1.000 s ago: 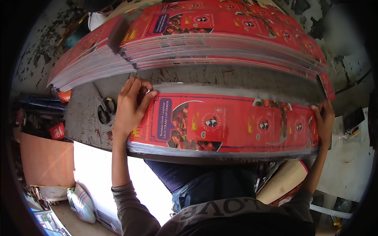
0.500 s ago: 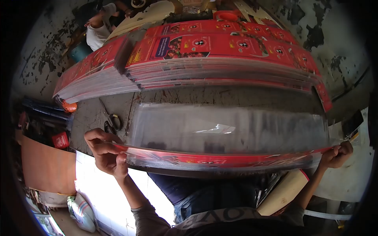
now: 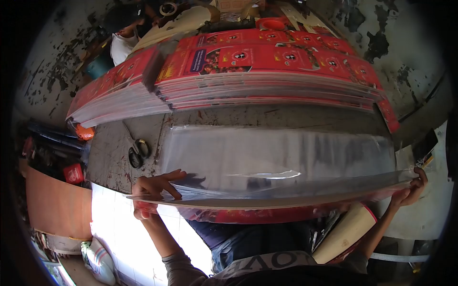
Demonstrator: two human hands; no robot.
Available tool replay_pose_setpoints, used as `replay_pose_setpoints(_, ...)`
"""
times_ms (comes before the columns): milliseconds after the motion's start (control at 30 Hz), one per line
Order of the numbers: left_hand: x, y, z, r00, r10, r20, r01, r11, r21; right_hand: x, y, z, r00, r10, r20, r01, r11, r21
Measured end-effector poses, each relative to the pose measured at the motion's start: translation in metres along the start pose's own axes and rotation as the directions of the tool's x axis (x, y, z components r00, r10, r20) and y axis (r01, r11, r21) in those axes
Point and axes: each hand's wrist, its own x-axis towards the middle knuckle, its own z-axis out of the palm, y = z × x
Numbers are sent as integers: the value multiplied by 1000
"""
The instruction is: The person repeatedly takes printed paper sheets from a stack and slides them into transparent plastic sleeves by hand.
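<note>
A long red printed sheet is tilted at the table's near edge, its pale back edge facing up. My left hand grips its left end, thumb below and some fingers spread over the top. At the right end, my right hand has its fingers curled round the sheet's edge. Just beyond the sheet lies a stack of clear plastic sleeves, shiny and partly wrinkled. Black-handled scissors rest on the dark table, left of the sleeves.
Tall stacks of red printed sheets in plastic fill the table's far side. A person in a white top is at the upper left. A rolled tan sheet leans below the table, and an orange item sits by its left edge.
The red sheet has gone from lying flat with its print up to being tilted at the near edge, its print turned away. Both hands moved nearer my body, and the clear sleeves came into view.
</note>
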Motion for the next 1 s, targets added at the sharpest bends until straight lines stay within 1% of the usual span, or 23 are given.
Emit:
replay_pose_setpoints(33, 5, -2, -1, 994, -30, 105, 36, 997, -64, 0, 1, -4, 999, -3, 53, 1, 999, 36)
replay_pose_setpoints(67, 14, -2, -3, 947, -56, 317, 139, 959, -248, 0, 3, -9, 999, -3, 53, 1, 1000, 31)
replay_pose_setpoints(133, 23, -1, -3, 906, -75, 417, 189, 952, -240, 0, 5, -17, 984, -20, 176, 14, 999, 32)
replay_pose_setpoints(200, 28, -2, -5, 877, -118, 465, 224, 958, -180, 3, 1, -19, 983, -21, 182, 18, 1000, 21)
replay_pose_setpoints(267, 30, -3, -10, 856, -180, 484, 250, 965, -83, 5, -5, -20, 982, -24, 185, 22, 1000, 14)
replay_pose_setpoints(367, 30, -1, -13, 826, -294, 480, 258, 956, 141, 1, -13, -25, 987, -56, 152, 57, 998, -6)
replay_pose_setpoints(400, 30, 1, -15, 816, -336, 470, 252, 939, 234, -3, -15, -30, 990, -52, 128, 59, 997, -48)
replay_pose_setpoints(433, 27, 3, -17, 807, -374, 457, 234, 913, 335, -8, -18, -34, 993, -50, 103, 59, 994, -90)
replay_pose_setpoints(467, 26, 5, -17, 792, -419, 445, 210, 870, 446, -17, -21, -39, 998, -10, 68, 20, 990, -141)
replay_pose_setpoints(500, 26, 7, -16, 765, -472, 439, 187, 815, 549, -19, -24, -42, 998, -11, 66, 20, 990, -140)
replay_pose_setpoints(567, 27, 10, -11, 723, -539, 433, 126, 718, 685, -19, -35, -45, 999, 5, 53, 10, 963, -269)
replay_pose_setpoints(600, 28, 12, -8, 696, -572, 434, 95, 672, 734, -11, -43, -41, 999, -35, 20, 39, 972, -234)
replay_pose_setpoints(633, 32, 17, 1, 724, -569, 390, 156, 686, 711, -10, -42, -45, 999, -37, 16, 40, 970, -240)
replay_pose_setpoints(667, 35, 20, 8, 749, -566, 344, 214, 698, 683, -9, -39, -48, 993, -2, 119, 31, 969, -244)
replay_pose_setpoints(700, 33, 19, 9, 751, -559, 351, 204, 702, 682, -7, -38, -51, 975, 35, 219, 22, 968, -248)
replay_pose_setpoints(733, 29, 17, 10, 797, -550, 251, 223, 653, 723, -4, -40, -49, 954, 132, 268, -92, 983, -157)
replay_pose_setpoints(767, 27, 15, 11, 835, -531, 148, 249, 602, 759, 5, -42, -42, 950, 149, 276, -118, 985, -126)
replay_pose_setpoints(800, 29, 17, 12, 838, -524, 153, 240, 605, 759, 8, -31, -41, 949, 178, 259, -176, 984, -30)
replay_pose_setpoints(833, 31, 20, 12, 883, -460, 94, 297, 703, 647, 12, -21, -39, 946, 208, 247, -231, 970, 70)
replay_pose_setpoints(900, 34, 29, 13, 933, -355, -62, 351, 859, 374, 42, -12, -28, 954, 105, 279, -140, 984, 109)
replay_pose_setpoints(933, 40, 32, 14, 958, -232, -171, 275, 912, 305, 54, -2, -19, 919, 258, 298, -310, 940, 140)
replay_pose_setpoints(967, 52, 34, 14, 952, -112, -286, 186, 951, 246, 69, 10, -8, 857, 401, 323, -469, 867, 168)
replay_pose_setpoints(1000, 73, 40, 15, 934, -38, -356, 170, 923, 345, 95, 13, 9, 809, 427, 404, -514, 848, 131)
